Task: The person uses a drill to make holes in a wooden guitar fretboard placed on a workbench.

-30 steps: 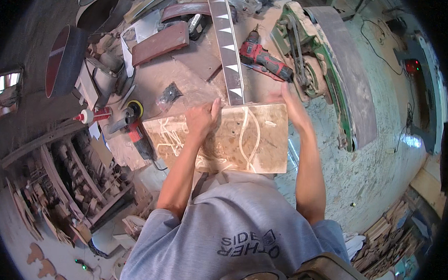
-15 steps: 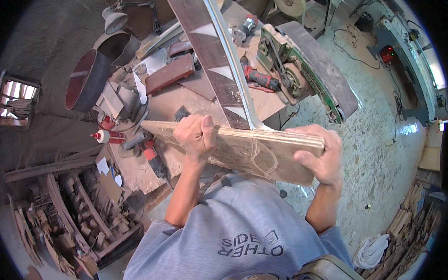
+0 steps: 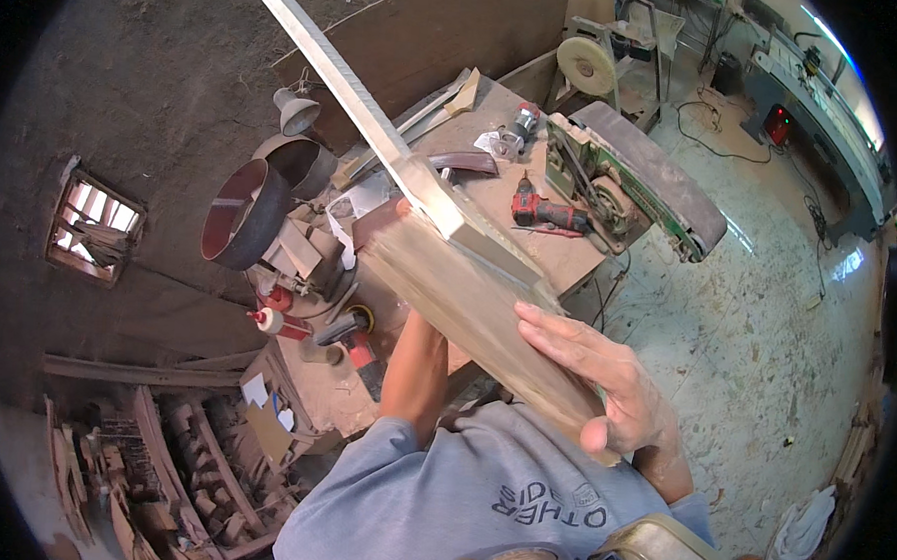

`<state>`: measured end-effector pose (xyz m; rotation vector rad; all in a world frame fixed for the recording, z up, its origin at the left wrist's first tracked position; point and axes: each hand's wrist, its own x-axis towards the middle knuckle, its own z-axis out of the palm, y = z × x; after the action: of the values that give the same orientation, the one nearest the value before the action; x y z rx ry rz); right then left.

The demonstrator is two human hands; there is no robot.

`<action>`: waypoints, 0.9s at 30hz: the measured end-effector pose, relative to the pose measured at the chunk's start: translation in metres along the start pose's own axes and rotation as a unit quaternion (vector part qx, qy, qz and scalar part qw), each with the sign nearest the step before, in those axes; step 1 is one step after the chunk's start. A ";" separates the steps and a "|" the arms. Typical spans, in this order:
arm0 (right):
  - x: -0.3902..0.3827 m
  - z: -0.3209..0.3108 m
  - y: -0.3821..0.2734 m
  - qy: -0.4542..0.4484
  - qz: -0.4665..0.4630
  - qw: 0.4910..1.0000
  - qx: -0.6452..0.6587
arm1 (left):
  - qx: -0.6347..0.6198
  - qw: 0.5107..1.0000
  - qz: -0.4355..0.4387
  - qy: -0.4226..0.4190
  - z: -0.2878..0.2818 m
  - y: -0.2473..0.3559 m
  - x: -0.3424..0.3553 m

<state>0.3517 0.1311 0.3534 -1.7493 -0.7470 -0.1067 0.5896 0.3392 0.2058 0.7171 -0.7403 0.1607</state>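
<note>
An unfinished electric guitar (image 3: 467,306) with a bare wood body is raised in front of my chest. Its body slants from upper left to lower right, edge toward me, and the long pale neck (image 3: 351,96) runs up and left. Along the body's lower right part lies my right hand (image 3: 604,377), fingers stretched over the wood and thumb at the near end, gripping it. My left forearm (image 3: 420,364) goes up behind the body. That hand is mostly hidden there; what look like fingertips show at the far upper edge, holding the guitar.
A workbench (image 3: 363,411) beyond carries a red drill (image 3: 551,214), a belt sander (image 3: 633,178), a red-capped bottle (image 3: 278,323) and a power tool (image 3: 356,341). A lamp (image 3: 296,111) and dark round drum (image 3: 243,214) stand left. Wood scraps (image 3: 180,468) fill a rack lower left.
The guitar has turned and tilted: its inlaid fretboard was facing me, now its edge does. My left hand has gone behind the body. The right hand has moved down and flattened.
</note>
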 end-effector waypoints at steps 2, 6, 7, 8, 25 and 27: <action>0.000 0.012 0.005 0.016 -0.016 0.999 0.032 | -0.079 0.994 -0.017 -0.069 -0.019 -0.007 0.004; 0.005 0.023 0.004 -0.012 -0.036 0.998 0.045 | -0.179 0.967 -0.055 -0.174 -0.052 -0.016 0.017; 0.006 0.027 0.002 -0.018 -0.041 0.998 0.036 | -0.190 0.960 -0.062 -0.194 -0.059 -0.016 0.021; 0.007 0.030 0.002 -0.024 -0.045 0.998 0.034 | -0.199 0.955 -0.069 -0.209 -0.063 -0.017 0.025; -0.008 0.075 0.038 -0.007 0.030 0.999 -0.031 | -0.276 0.901 -0.080 -0.325 -0.073 -0.023 0.045; -0.012 0.075 0.047 0.058 0.029 0.994 -0.092 | -0.304 0.903 -0.060 -0.299 -0.061 -0.024 0.041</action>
<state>0.3443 0.1874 0.2848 -1.9213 -0.6160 -0.2430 0.6630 0.3562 0.1884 0.1936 -1.2536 -0.4144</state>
